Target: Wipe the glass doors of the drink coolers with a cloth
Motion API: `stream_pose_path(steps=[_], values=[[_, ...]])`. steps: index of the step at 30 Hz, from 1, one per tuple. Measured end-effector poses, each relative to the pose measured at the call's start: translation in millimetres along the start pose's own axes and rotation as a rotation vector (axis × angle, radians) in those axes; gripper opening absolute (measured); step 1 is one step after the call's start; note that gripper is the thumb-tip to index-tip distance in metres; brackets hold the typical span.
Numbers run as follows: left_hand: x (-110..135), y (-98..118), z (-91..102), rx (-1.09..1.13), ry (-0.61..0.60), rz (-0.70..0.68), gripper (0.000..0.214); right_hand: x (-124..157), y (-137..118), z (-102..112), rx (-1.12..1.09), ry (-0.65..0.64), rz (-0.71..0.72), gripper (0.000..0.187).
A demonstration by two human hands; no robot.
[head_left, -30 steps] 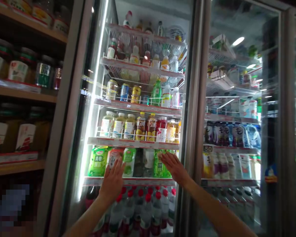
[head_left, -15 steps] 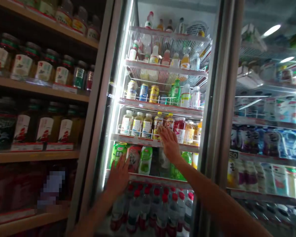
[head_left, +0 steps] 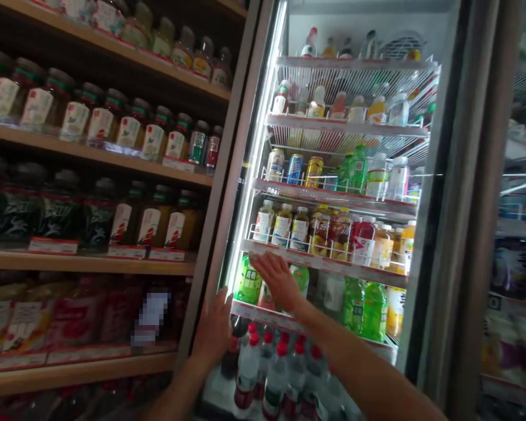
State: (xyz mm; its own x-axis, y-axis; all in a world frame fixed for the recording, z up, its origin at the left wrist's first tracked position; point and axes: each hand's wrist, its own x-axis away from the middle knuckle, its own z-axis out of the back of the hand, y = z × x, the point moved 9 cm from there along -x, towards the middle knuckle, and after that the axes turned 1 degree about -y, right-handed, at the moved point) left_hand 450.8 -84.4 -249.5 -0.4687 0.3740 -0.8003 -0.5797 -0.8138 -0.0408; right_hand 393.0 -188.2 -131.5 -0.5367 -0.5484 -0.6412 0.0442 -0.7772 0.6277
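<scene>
Inside a lit drinks cooler, my right hand point(head_left: 278, 280) is stretched out, fingers extended and holding nothing. It covers part of a green bottle point(head_left: 248, 280) and the bottles beside it on the lower shelf. My left hand point(head_left: 214, 327) is lower, by the cooler's left frame point(head_left: 221, 234), its fingers apart and nothing in them; whether it touches the frame I cannot tell. Just above my right hand, a shelf holds pale-labelled bottles point(head_left: 282, 224) and brown bottles with yellow caps point(head_left: 341, 234). Below it stand clear bottles with red caps point(head_left: 275, 368).
At the left, wooden shelves point(head_left: 114, 260) carry rows of bottles and jars, with a pixelated patch point(head_left: 151, 316) low down. Cans point(head_left: 295, 169) and more bottles fill the cooler's upper wire shelves. A metal door frame point(head_left: 473, 204) runs up the right side, with another cooler beyond.
My view has swung left, bringing more wooden shelving in. My right hand has moved from before the yellow-capped bottles down and left to the green bottle. My left hand now sits by the cooler's left frame.
</scene>
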Motion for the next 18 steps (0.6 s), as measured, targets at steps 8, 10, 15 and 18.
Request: stream_pose_path(steps=[8,10,15,18], values=[[4,-34,7.9,0.024,0.058,0.067,0.060,-52,-23,-12,-0.032,-0.015,-0.006,0.059],[5,-31,12.6,0.022,0.042,0.062,0.059,-52,-31,-19,-0.048,-0.012,-0.002,0.059],[9,-17,23.5,0.047,-0.088,0.027,0.055,9,-90,-37,-0.135,-0.098,0.362,0.047],[4,-7,26.1,0.050,-0.118,0.022,0.057,6,-52,-25,-0.136,-0.077,0.263,0.057]])
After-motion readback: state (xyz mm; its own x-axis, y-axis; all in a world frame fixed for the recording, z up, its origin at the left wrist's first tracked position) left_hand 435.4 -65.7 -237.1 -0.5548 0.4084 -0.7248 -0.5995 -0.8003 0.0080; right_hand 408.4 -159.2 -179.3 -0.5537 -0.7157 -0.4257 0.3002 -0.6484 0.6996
